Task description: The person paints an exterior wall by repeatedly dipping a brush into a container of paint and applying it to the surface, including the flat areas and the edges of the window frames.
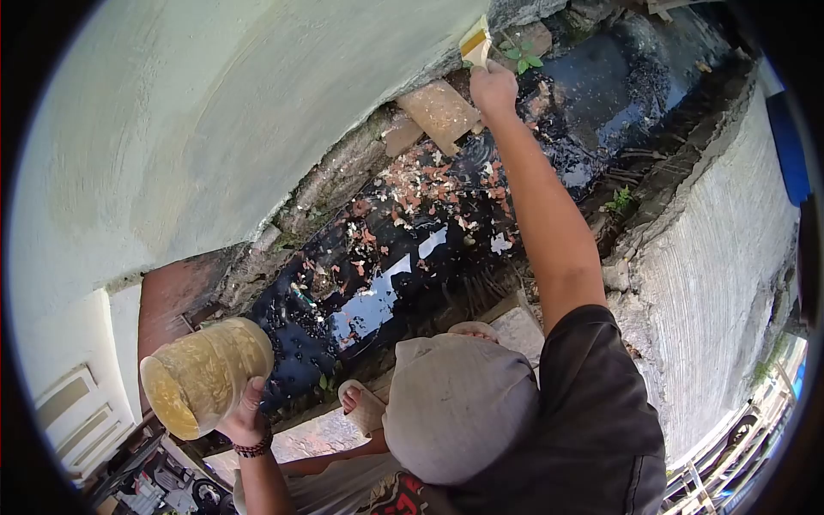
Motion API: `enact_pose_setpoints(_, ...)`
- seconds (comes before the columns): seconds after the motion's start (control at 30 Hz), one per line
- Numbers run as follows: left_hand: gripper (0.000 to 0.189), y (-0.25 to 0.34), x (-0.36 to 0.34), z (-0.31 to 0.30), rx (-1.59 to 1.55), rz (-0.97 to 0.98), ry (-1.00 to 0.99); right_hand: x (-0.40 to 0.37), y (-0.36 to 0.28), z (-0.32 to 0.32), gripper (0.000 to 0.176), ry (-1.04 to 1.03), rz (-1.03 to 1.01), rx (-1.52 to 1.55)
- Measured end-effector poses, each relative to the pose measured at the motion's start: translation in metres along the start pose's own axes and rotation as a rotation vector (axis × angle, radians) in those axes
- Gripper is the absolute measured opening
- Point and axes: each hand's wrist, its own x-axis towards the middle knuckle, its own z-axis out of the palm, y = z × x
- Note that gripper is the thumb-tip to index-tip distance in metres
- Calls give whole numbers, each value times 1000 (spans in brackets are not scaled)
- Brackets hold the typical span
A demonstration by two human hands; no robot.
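Bucket in one hand, tool up against the wall, dirty ditch in between

So the yellow-crusted container (210, 373) is in the left hand (245, 418), fingers wrapped around its side, beaded bracelet on that wrist. Right hand (493, 87) is way out at full reach, well apart from the container, closed around a small flat tool (476, 45) with a yellow strip, up at the bottom edge of the pale wall (232, 120).

Tough to make out: the tool's mostly hidden by the fist and the wall edge, so I can't tell its exact type. Can't see how much is in the container either. The grey cap (459, 408) blocks a big chunk below the hands, including most of one foot. The other foot, in a sandal (366, 410), shows to the right of the left hand.

Between the hands there's dark water (429, 283) with floating debris (412, 184). A broken slab (440, 113) sits just beside the right hand, and a small green plant (524, 57) pokes out on its other side.
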Motion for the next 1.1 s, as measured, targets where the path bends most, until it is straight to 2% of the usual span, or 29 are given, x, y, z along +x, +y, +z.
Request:
enact_pose_setpoints(0.1,77,-8,-3,0,27,11,-39,-32,-21,-16,36,-119,12,-48)
enact_pose_setpoints(0.17,74,-10,0,0,100,22,-84,-22,-2,-6,35,-1,68,-35)
enact_pose_setpoints(0.2,71,0,-2,5,39,-59,-85,-24,-13,-14,33,37,70,6)
enact_pose_setpoints(0.23,71,0,-2,5,46,-59,-87,-13,-3,-5,31,124,67,42)
enact_pose_setpoints(0.3,67,-2,-4,4,74,-32,-75,-15,-15,-11,31,73,60,19)
enact_pose_setpoints(0.37,67,-2,-5,6,59,-44,-69,-28,-7,13,32,49,-87,-58)
enact_pose_setpoints(0.4,67,-2,-1,7,49,-62,-71,-34,-9,14,34,-160,-86,-125)
enact_pose_setpoints(0.43,67,-4,-1,8,50,-57,-74,-43,-9,14,34,-155,-83,-122)
enact_pose_setpoints(0.5,67,-7,0,7,109,20,-54,-64,-11,14,33,2,-68,-84)
enact_pose_setpoints(0.53,67,-7,0,6,115,23,-47,-70,-32,-2,32,2,55,34)
enact_pose_setpoints(0.57,68,-5,0,6,104,-15,-42,-61,-15,6,32,57,13,126)
enact_pose_setpoints(0.67,69,-9,0,4,97,-55,-55,-56,-24,13,33,75,41,87)
enact_pose_setpoints(0.73,70,-12,1,5,89,-41,-55,-69,-38,19,37,-226,-4,-215)
enact_pose_setpoints(0.77,69,-12,1,5,120,-14,-67,-73,-32,17,37,-222,-6,-213)
enact_pose_setpoints(0.83,69,-11,2,4,157,16,-71,-80,-16,13,35,-97,-133,-100)
enact_pose_setpoints(0.87,70,-10,3,7,115,-16,-58,-75,-14,13,37,-30,7,82)
enact_pose_setpoints(0.9,72,-9,1,7,75,-50,-47,-67,-12,11,38,26,46,208)
enact_pose_setpoints(0.97,74,-13,-3,3,87,-61,-65,-47,-14,15,35,23,187,207)
enact_pose_setpoints(1.0,75,-15,-2,4,86,-62,-74,-51,-17,19,35,26,187,210)
enact_pose_setpoints(1.07,76,-17,-1,4,96,-54,-76,-62,-27,29,37,-166,58,-81)
enact_pose_setpoints(1.1,77,-17,0,5,108,-56,-76,-69,-32,22,37,-163,55,-81)
